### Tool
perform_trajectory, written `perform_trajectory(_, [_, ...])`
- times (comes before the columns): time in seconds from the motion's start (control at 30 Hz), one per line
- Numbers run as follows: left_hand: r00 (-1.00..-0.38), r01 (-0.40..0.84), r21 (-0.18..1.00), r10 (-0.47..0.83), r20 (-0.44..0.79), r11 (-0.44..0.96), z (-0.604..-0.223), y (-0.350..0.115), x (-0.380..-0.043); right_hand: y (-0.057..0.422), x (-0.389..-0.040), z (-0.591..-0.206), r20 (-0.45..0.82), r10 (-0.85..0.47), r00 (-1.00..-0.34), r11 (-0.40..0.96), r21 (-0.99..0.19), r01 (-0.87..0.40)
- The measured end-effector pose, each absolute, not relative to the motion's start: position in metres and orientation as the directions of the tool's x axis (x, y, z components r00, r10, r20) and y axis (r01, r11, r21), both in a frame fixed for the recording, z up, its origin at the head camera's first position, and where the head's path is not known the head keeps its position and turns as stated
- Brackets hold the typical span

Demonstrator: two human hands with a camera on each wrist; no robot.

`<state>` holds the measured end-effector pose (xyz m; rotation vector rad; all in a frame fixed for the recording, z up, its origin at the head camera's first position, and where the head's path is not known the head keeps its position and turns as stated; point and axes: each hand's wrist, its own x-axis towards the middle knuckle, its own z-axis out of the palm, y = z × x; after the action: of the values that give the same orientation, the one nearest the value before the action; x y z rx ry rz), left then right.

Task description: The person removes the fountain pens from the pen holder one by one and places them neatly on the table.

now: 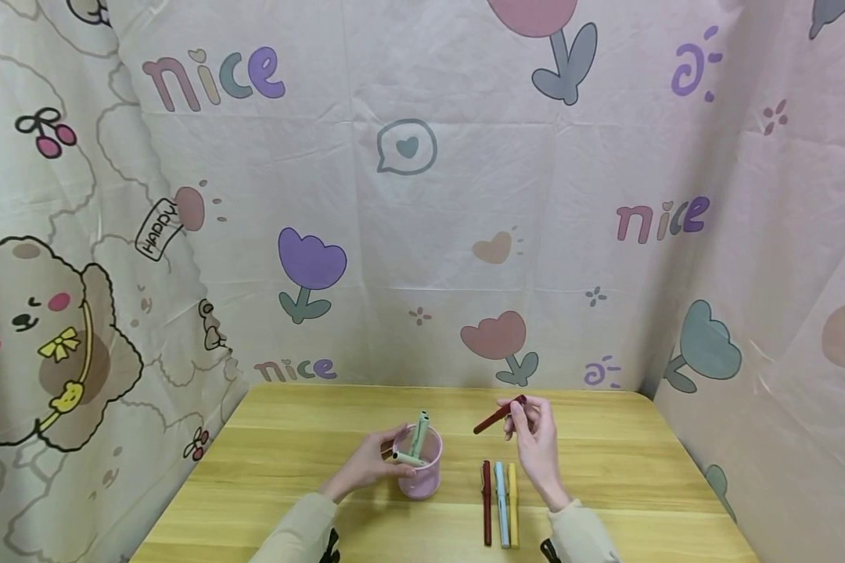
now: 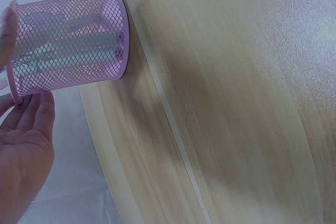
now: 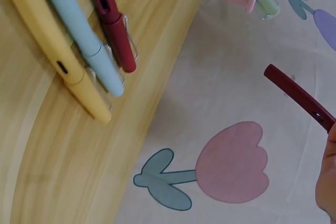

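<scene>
A pink mesh pen cup (image 1: 419, 482) stands on the table, and my left hand (image 1: 369, 461) grips it near the rim, thumb on the near side and fingers on the far side. Inside the cup lean light green pens: one (image 1: 420, 432) stands steeply and another (image 1: 410, 459) tips toward the left hand. To the right, my right hand (image 1: 538, 442) pinches a dark red pen (image 1: 494, 418) by one end above the table; its free end points left toward the cup. In the right wrist view that pen (image 3: 296, 95) shows with only part of the hand.
Three pens lie side by side between the cup and my right forearm: dark red (image 1: 487, 500), light blue (image 1: 502, 504) and yellow (image 1: 513, 504). The wooden table (image 1: 289, 422) ends at the back against a printed cloth (image 1: 408, 234), which also hangs at both sides.
</scene>
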<state>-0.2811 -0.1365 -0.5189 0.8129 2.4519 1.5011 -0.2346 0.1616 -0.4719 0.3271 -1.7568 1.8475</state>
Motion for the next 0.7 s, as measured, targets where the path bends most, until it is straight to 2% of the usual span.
perform_trajectory(0.43, [-0.848,0.368,0.851,0.511,0.141,0.374,-0.518,-0.136,-0.280,0.185,-0.232,-0.477,0.459,0.297,-0.837,0.040,-0.882,-0.469])
perform_trajectory(0.7, [-0.845,0.363,0.859,0.515,0.140,0.362,-0.518,-0.136,-0.280,0.198,-0.228,-0.478,0.425,0.289,-0.858,0.116,-0.905,-0.410])
